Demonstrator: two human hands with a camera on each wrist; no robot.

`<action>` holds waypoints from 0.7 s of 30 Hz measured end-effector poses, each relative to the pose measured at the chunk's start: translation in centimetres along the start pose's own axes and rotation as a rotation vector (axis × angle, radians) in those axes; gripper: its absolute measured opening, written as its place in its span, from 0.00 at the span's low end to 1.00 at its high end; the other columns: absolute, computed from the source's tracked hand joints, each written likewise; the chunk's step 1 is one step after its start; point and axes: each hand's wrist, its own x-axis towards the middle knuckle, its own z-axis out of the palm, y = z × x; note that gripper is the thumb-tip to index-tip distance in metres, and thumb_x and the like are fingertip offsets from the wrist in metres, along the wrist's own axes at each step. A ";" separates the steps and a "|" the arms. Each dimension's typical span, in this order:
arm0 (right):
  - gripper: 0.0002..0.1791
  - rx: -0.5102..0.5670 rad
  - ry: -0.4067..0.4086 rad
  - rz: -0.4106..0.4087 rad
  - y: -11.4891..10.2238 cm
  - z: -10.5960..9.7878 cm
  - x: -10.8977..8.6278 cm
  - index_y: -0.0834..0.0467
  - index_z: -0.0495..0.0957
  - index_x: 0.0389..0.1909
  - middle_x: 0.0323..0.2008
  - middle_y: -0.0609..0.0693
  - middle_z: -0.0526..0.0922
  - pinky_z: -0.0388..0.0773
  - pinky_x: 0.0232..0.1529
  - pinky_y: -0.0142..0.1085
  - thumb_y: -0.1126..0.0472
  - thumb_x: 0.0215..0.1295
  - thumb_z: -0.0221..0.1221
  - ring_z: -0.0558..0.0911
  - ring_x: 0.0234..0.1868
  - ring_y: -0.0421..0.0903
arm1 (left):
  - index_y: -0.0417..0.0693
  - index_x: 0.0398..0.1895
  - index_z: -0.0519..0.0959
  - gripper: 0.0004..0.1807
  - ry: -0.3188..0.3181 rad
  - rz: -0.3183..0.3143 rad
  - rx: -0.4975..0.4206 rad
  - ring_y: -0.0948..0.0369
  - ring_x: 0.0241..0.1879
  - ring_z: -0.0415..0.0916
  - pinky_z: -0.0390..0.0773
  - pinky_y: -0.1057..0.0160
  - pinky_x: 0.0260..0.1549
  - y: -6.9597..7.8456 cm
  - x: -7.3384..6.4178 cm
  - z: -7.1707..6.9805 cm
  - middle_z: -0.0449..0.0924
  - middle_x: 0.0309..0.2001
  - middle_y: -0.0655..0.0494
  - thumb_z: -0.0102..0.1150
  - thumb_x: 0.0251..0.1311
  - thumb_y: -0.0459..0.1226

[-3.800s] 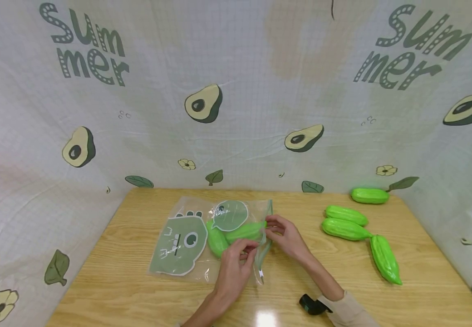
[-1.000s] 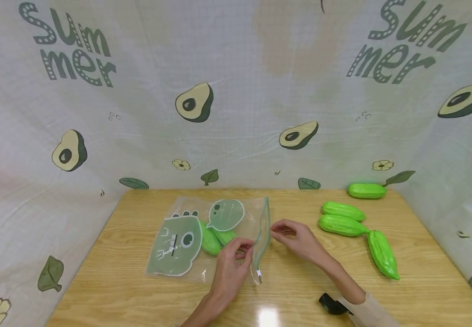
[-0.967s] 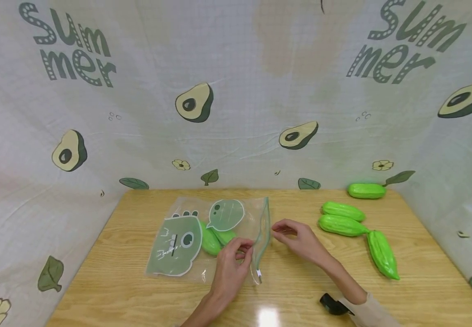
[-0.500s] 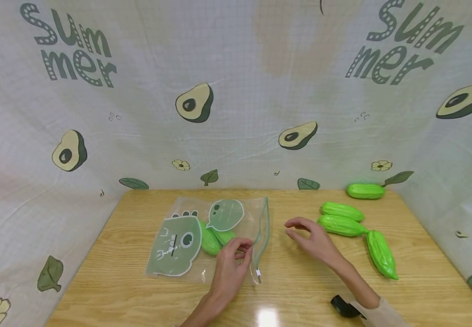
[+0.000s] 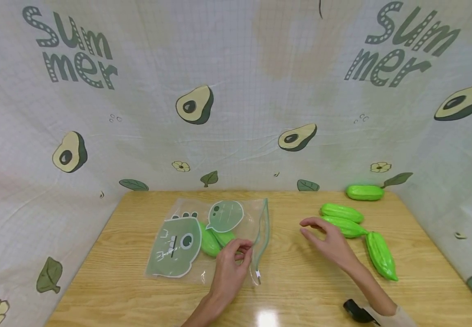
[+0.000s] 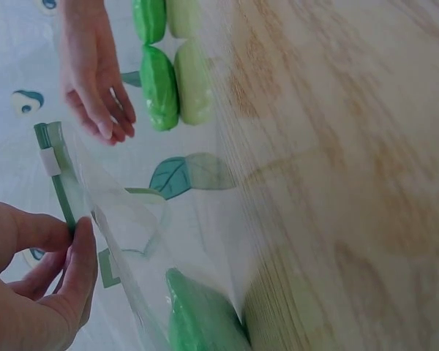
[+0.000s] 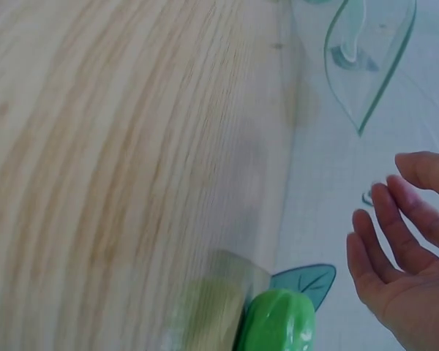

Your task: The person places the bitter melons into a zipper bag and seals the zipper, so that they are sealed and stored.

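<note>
A clear zip bag [image 5: 174,268] with a green monster print lies flat, its mouth toward the right. Inside it are two bright green ridged toy gourds [image 5: 209,240], partly covered by the print and my left hand. My left hand [image 5: 229,270] pinches the bag's upper layer by the mouth. The left wrist view shows thumb and fingertips at the green zip strip [image 6: 64,197], which carries a white slider [image 6: 50,161]. My right hand [image 5: 331,240] hovers with relaxed, empty fingers, just left of a loose gourd [image 5: 346,226] that it partly overlaps.
Another gourd [image 5: 341,212] lies right behind that one. A third gourd [image 5: 381,255] slants toward the front, and one more gourd [image 5: 365,192] sits at the back right corner. A printed cloth [image 5: 236,150] hangs around the wooden table [image 5: 293,290] on three sides.
My right hand has left the bag's mouth and moved right toward the loose gourds. The gourd it was touching at the mouth earlier is now deeper inside. My left hand stays at the bag.
</note>
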 end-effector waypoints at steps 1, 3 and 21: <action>0.10 -0.006 0.007 0.007 0.1 -0.2 -0.2 0.62 0.84 0.48 0.46 0.50 0.87 0.76 0.56 0.26 0.64 0.69 0.66 0.83 0.51 0.52 | 0.38 0.39 0.83 0.09 0.000 0.001 0.000 0.60 0.36 0.82 0.87 0.67 0.37 0.0 0.0 0.0 0.83 0.36 0.54 0.64 0.60 0.20; 0.10 -0.018 0.019 0.022 0.3 -0.7 -0.5 0.61 0.84 0.48 0.46 0.49 0.87 0.77 0.55 0.27 0.63 0.69 0.66 0.83 0.51 0.52 | 0.38 0.39 0.83 0.09 -0.001 0.006 -0.001 0.59 0.37 0.82 0.87 0.67 0.37 0.0 0.0 0.0 0.83 0.36 0.53 0.64 0.60 0.20; 0.14 -0.176 0.149 0.058 2.5 -4.0 -1.9 0.57 0.84 0.51 0.49 0.54 0.86 0.73 0.52 0.27 0.62 0.66 0.69 0.78 0.52 0.38 | 0.37 0.39 0.83 0.08 0.000 0.014 0.002 0.59 0.36 0.82 0.87 0.67 0.36 0.0 -0.1 0.0 0.83 0.36 0.54 0.64 0.60 0.20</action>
